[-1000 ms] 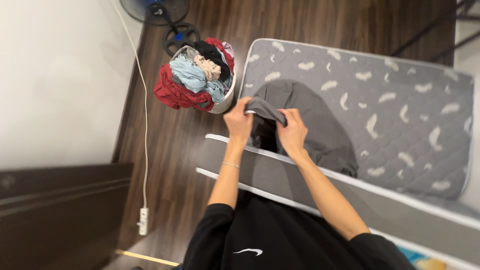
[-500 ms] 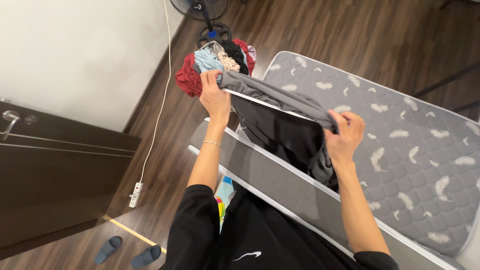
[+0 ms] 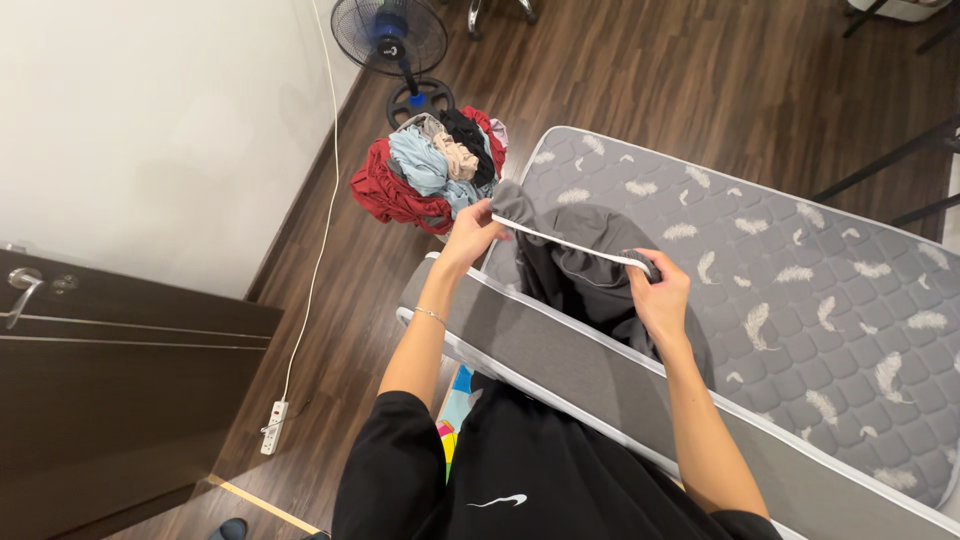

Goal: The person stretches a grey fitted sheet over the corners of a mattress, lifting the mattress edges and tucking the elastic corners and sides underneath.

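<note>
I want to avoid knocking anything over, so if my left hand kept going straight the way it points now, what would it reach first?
Probably the heaped laundry basket. Your left hand, gripping one end of the dark grey garment, points up and away toward that pile on the floor beyond the mattress corner. Depth is unclear from above; the basket sits lower, so it might pass over.

Matt dark cloth garment (image 3: 585, 275), quilted fabric mattress (image 3: 800, 300), glossy wood floor (image 3: 680, 90).

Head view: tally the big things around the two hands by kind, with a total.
Dark grey garment, gripped by left hand and right hand: 1
Grey feather-print mattress: 1
Laundry basket heaped with clothes: 1
Standing fan: 1
Power strip: 1
Total: 5
</note>
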